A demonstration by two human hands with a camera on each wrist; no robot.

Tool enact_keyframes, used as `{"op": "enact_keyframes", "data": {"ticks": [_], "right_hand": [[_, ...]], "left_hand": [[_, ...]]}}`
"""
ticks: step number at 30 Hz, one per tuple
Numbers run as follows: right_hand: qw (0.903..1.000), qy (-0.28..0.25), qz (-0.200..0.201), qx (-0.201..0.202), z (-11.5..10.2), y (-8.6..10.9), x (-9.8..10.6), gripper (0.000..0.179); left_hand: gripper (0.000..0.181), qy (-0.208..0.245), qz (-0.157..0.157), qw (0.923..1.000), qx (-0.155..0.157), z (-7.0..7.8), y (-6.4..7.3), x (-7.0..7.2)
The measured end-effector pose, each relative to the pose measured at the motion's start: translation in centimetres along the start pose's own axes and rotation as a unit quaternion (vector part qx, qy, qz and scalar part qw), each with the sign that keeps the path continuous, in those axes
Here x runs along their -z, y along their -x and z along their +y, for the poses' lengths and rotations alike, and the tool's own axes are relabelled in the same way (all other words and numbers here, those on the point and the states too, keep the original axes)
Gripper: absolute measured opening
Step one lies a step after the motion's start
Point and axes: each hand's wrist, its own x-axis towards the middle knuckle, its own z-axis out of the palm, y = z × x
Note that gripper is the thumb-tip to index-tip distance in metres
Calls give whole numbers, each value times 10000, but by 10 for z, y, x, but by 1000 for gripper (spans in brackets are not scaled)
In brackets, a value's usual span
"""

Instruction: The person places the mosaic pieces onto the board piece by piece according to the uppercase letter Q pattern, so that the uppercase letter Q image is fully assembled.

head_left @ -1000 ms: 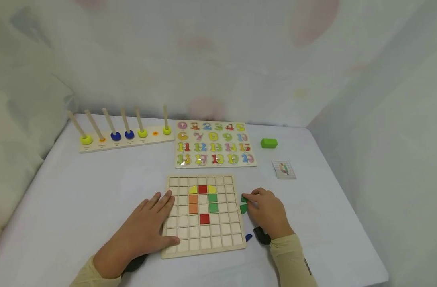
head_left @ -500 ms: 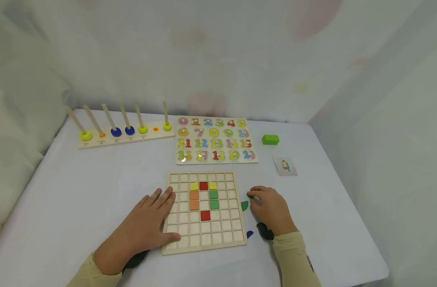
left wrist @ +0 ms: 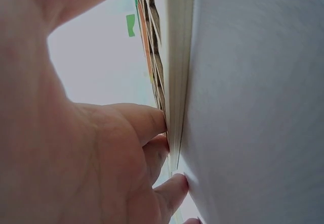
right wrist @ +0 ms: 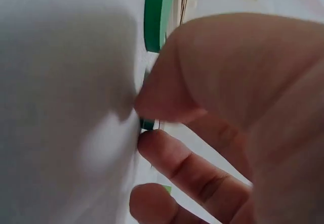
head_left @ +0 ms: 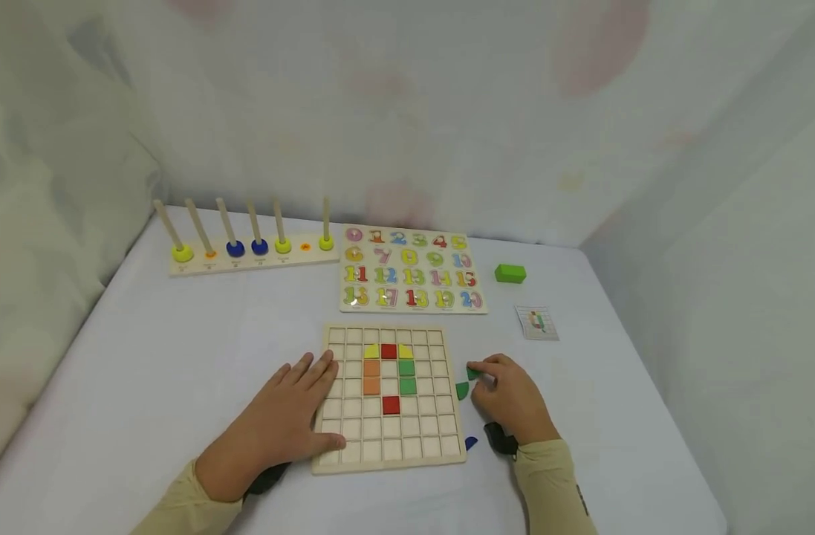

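A wooden grid board [head_left: 388,469] lies on the table, with red, yellow, orange and green tiles set in its cells. My left hand [head_left: 273,423] rests spread over the board's left edge; in the left wrist view its fingertips [left wrist: 154,125] touch the rim. Just off the right edge, my right hand [head_left: 514,397] holds a small green curved tile [head_left: 472,374] at its fingertips, low against the tabletop. The right wrist view shows the thumb hiding much of this tile. Beside it lies a second green quarter-round tile [head_left: 462,391], untouched.
A blue tile [head_left: 471,443] lies near the board's lower right corner. Farther back stand a peg counting rack [head_left: 293,256] and a number puzzle board [head_left: 414,310]. A green block [head_left: 510,273] and a printed pattern card [head_left: 537,323] are at the right.
My right fingers have drawn the green tile slightly away from the board and turned it. The left hand stays on the board. The whole head view has shifted a little.
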Motion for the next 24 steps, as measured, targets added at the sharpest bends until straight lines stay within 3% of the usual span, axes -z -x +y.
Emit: {"op": "enact_keyframes", "data": {"ticks": [8, 15, 19, 24], "right_hand": [[10000, -79, 8, 49, 4, -1, -5, 26], [9988, -263, 175, 373, -5, -1, -4, 24], [9927, -614, 31, 1037, -24, 5, -3, 20], [9759, -319, -443, 2113, -61, 12, -6, 10]], "left_hand": [[123, 53, -90, 9999, 55, -1, -1, -2], [123, 37, -5, 9999, 159, -4, 2, -3], [123, 60, -9, 9999, 138, -3, 1, -3], [123, 14, 43, 10000, 76, -2, 0, -1]]}}
